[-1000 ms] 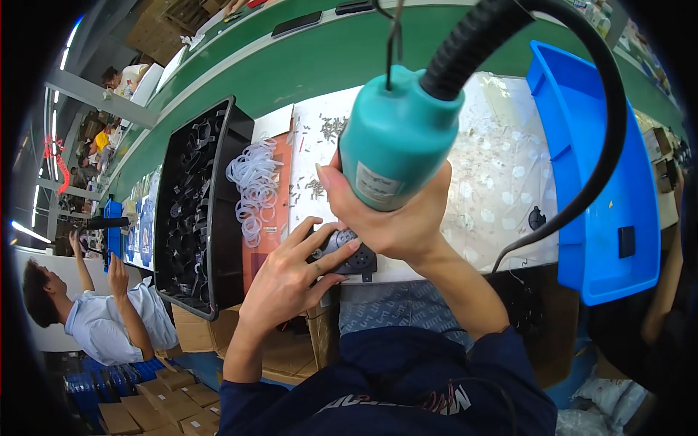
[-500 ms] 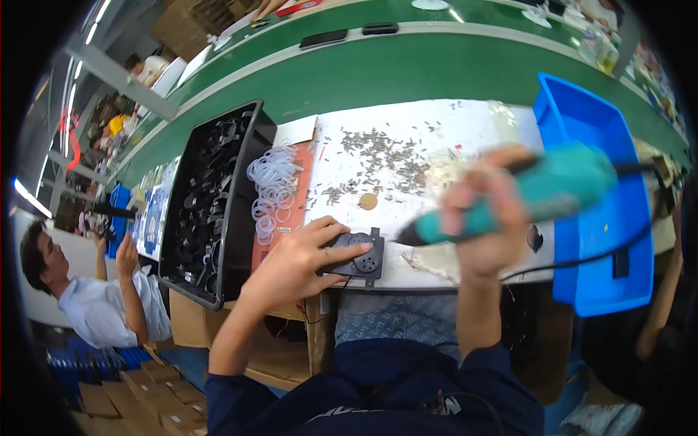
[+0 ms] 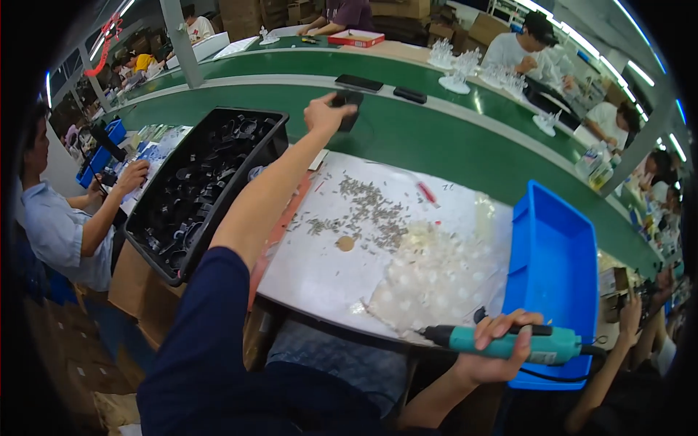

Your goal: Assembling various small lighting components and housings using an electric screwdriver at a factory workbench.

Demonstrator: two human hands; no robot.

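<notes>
My left arm reaches far forward over the green belt. At its end my left hand (image 3: 325, 115) grips the edge of a black plastic housing (image 3: 352, 111), blurred by motion. My right hand (image 3: 502, 344) is wrapped round a teal electric screwdriver (image 3: 465, 339) near the table's front edge. The tool lies nearly level, its black tip pointing left, and a dark cord leaves its rear end. Many small screws (image 3: 371, 207) lie scattered on the white table sheet (image 3: 305, 270). A round tan disc (image 3: 345, 243) rests among them.
A black bin (image 3: 190, 272) full of black parts stands left; a blue bin (image 3: 520, 254) stands right. Beyond the table runs the green belt (image 3: 429, 142), with a flat black device (image 3: 359, 83) on its far ledge. A co-worker (image 3: 62, 225) sits at left.
My left hand has lifted the black housing off the table's front edge and carried it forward over the belt. My right hand has lowered the screwdriver toward me. The view has shifted.
</notes>
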